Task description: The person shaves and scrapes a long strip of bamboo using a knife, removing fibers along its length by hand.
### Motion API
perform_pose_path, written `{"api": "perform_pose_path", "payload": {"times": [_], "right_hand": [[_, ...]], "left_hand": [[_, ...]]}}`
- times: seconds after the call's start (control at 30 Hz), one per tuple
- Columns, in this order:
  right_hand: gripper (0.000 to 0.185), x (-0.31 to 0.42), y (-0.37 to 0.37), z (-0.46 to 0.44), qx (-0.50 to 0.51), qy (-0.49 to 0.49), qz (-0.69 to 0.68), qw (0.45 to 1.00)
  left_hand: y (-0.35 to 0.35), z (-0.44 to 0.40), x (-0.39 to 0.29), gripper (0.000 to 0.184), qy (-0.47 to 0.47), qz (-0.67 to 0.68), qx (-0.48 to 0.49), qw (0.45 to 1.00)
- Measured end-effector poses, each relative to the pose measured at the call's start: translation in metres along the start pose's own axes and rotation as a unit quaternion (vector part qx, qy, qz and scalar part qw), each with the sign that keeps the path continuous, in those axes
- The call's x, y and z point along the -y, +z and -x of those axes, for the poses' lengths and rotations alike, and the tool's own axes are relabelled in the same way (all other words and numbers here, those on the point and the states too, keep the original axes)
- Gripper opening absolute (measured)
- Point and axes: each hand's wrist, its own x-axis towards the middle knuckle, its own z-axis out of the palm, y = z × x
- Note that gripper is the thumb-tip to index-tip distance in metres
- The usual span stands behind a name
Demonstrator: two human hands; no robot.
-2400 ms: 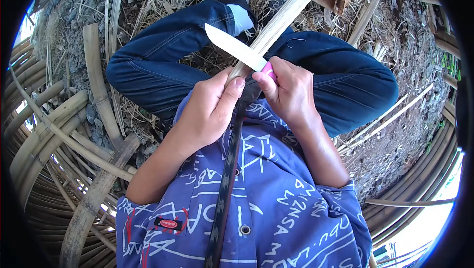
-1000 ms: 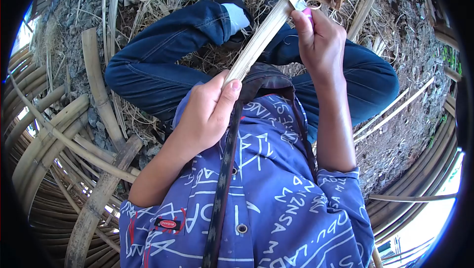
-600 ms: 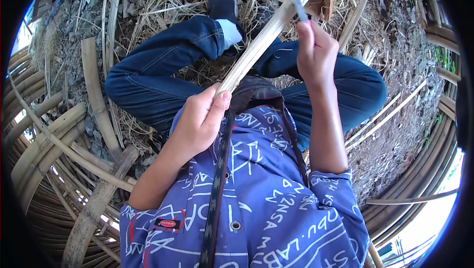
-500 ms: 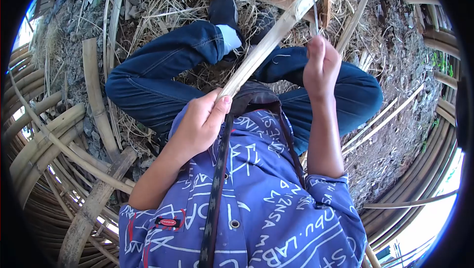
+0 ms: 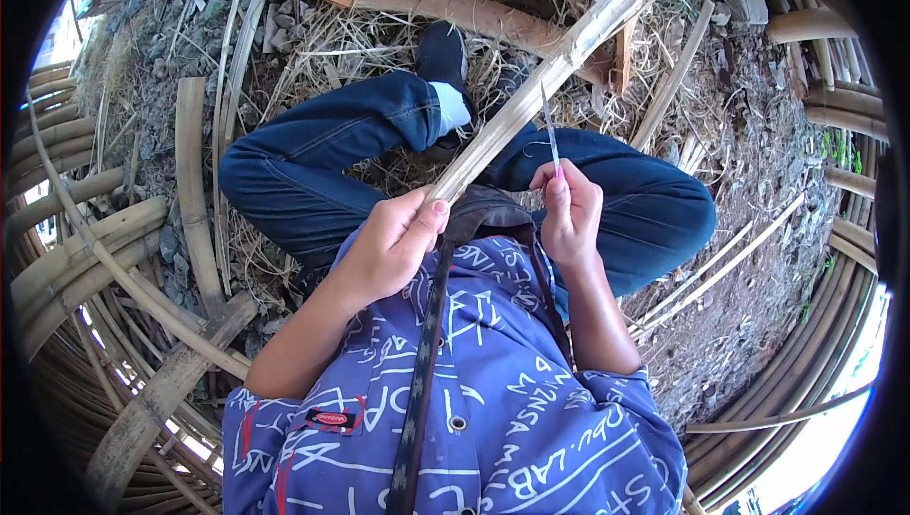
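Observation:
My left hand (image 5: 396,238) is closed around the near end of a long, pale split bamboo strip (image 5: 517,115). The strip slants up and away to the right, past the top edge of the view. In my right hand (image 5: 573,216) is a thin-bladed knife (image 5: 552,131) with a pinkish handle, its blade pointing away from me. The blade stands just right of the strip, and I see a gap between them. My fingers hide most of the knife's handle. Both hands are above my lap, between my bent knees in blue jeans (image 5: 313,150).
Shavings and straw (image 5: 322,60) litter the stony ground around my shoes. A curved wooden plank (image 5: 455,10) lies beyond my feet. Bamboo poles (image 5: 81,249) are stacked at left, and more bamboo (image 5: 825,325) curves along the right. Thin strips (image 5: 720,273) lie beside my right knee.
My right hand has come down and left, toward me, bringing the knife back along the strip. My left hand keeps its hold, and the view has shifted slightly.

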Motion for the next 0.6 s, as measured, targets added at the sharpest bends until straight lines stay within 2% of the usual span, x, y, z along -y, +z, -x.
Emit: {"api": "perform_pose_path", "payload": {"times": [0.1,0.2,0.3,0.4,0.47,0.6], "right_hand": [[0.042,0.004,-0.002,-0.006,0.014,0.007,0.001,1.000],[0.042,0.004,-0.001,-0.011,0.023,-0.016,0.035,0.999],[0.041,0.021,0.003,-0.014,0.065,0.008,0.080,0.995],[0.034,0.026,0.016,-0.017,0.101,-0.014,0.134,0.986],[0.037,0.034,0.026,-0.019,0.106,-0.054,0.182,0.976],[0.040,0.038,0.040,-0.025,0.116,-0.100,0.232,0.961]], "left_hand": [[-0.001,-0.006,0.000,0.027,0.053,-0.028,-0.043,0.997],[-0.005,-0.014,0.005,0.025,0.058,-0.043,-0.074,0.995],[-0.007,-0.017,0.003,0.024,0.062,-0.078,-0.103,0.990],[-0.005,-0.017,0.005,0.025,0.060,-0.100,-0.114,0.987],[-0.006,-0.019,0.004,0.028,0.078,-0.151,-0.125,0.977],[-0.006,-0.020,0.004,0.027,0.076,-0.132,-0.119,0.981]]}}
